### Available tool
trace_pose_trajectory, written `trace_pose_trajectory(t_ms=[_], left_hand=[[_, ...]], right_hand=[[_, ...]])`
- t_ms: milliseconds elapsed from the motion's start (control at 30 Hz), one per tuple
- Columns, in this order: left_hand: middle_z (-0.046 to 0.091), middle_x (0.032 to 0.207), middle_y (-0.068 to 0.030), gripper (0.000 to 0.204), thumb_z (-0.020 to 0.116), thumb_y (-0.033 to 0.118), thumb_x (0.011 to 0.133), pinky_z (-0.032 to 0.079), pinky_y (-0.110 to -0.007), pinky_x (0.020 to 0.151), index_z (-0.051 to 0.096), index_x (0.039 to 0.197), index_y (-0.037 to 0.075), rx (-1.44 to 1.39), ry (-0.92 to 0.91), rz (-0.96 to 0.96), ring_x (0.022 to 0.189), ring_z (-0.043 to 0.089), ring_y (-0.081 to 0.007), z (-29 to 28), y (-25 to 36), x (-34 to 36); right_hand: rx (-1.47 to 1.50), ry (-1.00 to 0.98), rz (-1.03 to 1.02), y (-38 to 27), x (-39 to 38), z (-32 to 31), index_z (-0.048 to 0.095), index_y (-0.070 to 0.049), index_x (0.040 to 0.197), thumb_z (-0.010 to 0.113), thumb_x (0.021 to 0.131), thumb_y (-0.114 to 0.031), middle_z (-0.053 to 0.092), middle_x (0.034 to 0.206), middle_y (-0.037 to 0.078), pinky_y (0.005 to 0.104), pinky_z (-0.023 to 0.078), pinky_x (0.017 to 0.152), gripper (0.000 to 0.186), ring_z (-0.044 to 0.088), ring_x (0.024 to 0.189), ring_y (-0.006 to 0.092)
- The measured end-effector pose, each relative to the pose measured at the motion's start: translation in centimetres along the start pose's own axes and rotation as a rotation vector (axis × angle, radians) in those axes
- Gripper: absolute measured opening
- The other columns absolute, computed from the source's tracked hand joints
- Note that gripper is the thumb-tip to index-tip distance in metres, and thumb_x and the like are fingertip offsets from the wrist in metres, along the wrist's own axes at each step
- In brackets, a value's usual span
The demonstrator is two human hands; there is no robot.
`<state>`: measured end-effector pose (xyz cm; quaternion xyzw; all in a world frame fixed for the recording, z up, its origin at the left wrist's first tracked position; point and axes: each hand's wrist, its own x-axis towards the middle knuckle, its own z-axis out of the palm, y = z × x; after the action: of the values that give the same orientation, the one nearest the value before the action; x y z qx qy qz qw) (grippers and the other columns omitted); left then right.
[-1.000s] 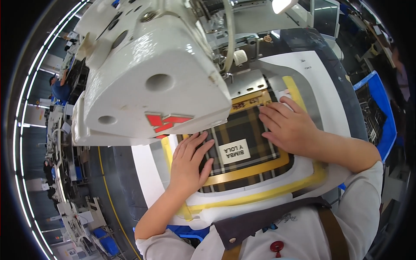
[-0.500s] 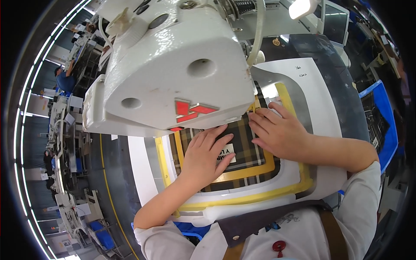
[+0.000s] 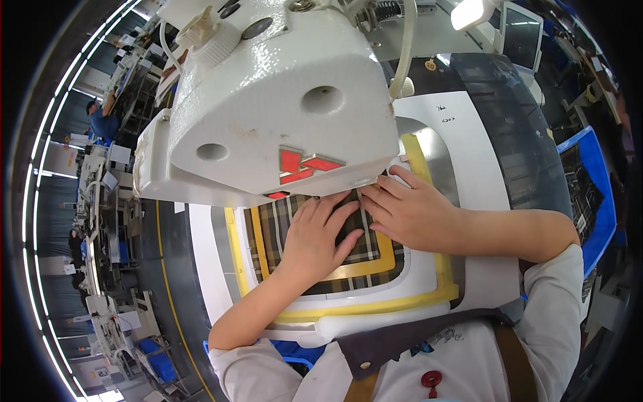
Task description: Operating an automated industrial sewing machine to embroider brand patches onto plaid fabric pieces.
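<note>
Brown and black plaid fabric (image 3: 355, 285) lies flat inside a template with a yellow inner frame (image 3: 358, 269) and yellow-taped outer edges (image 3: 375, 308). My left hand (image 3: 318, 231) rests palm down on the fabric with its fingers spread. To its right, my right hand (image 3: 412, 211) lies over the frame's right side, fingers stretched toward the left hand. Some fingertips reach to the lower edge of a white sewing machine head (image 3: 248, 114), which hides the needle area and the far part of the fabric.
A white sheet (image 3: 479, 161) lies under the template on the dark table (image 3: 536, 154). At the right stands a blue bin (image 3: 603, 194) holding dark pieces. A lamp (image 3: 472, 13) and a monitor (image 3: 522, 37) are at the back right. A person (image 3: 102, 120) sits among machines far left.
The template and fabric have shifted left, and my right hand has moved left with them. The white printed label beside my left hand no longer shows. My left hand stays nearly in place.
</note>
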<state>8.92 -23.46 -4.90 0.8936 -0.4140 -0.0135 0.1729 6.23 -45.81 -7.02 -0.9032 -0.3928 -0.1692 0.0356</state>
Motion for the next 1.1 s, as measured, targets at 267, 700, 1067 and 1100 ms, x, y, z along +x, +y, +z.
trace_pose_trajectory(t_ms=[267,700,1067,1100], left_hand=[[0.049,0.136,-0.0104,0.055,0.076,0.030,0.074,0.037,-0.046,0.103,0.057,0.122,0.011,-0.008,0.021,0.034,0.125,0.046,-0.0344,0.8,-0.1,-0.2],[0.055,0.133,-0.0009,0.029,0.065,0.026,0.086,0.033,-0.046,0.109,0.064,0.114,0.017,0.067,-0.101,0.148,0.130,0.045,-0.0242,-0.4,-0.5,-1.7],[0.058,0.130,-0.0058,0.036,0.071,0.023,0.080,0.036,-0.045,0.107,0.063,0.113,0.011,-0.079,-0.117,0.160,0.125,0.050,-0.0261,-0.4,0.9,-3.9],[0.057,0.131,-0.0061,0.037,0.071,0.023,0.081,0.035,-0.046,0.107,0.062,0.115,0.010,-0.077,-0.122,0.159,0.126,0.050,-0.0263,-0.4,0.8,-3.9]], right_hand=[[0.145,0.084,-0.121,-3.8,-4.3,-1.1,0.063,-0.002,0.109,0.055,0.083,-0.020,0.059,0.119,0.012,0.0405,0.039,0.100,0.032,0.050,0.117,0.0251],[0.083,0.032,-0.226,-3.6,-3.5,-0.9,0.063,-0.004,0.105,0.055,0.084,-0.019,0.061,0.115,0.010,0.0396,0.043,0.097,0.027,0.052,0.114,0.0239],[0.099,0.025,-0.214,-3.2,-3.3,-0.2,0.064,-0.002,0.104,0.055,0.082,-0.018,0.061,0.114,0.011,0.0404,0.044,0.096,0.029,0.055,0.107,0.0225],[0.100,0.025,-0.214,-3.2,-3.3,-0.1,0.064,-0.002,0.104,0.055,0.082,-0.018,0.061,0.114,0.011,0.0404,0.044,0.096,0.029,0.055,0.107,0.0225]])
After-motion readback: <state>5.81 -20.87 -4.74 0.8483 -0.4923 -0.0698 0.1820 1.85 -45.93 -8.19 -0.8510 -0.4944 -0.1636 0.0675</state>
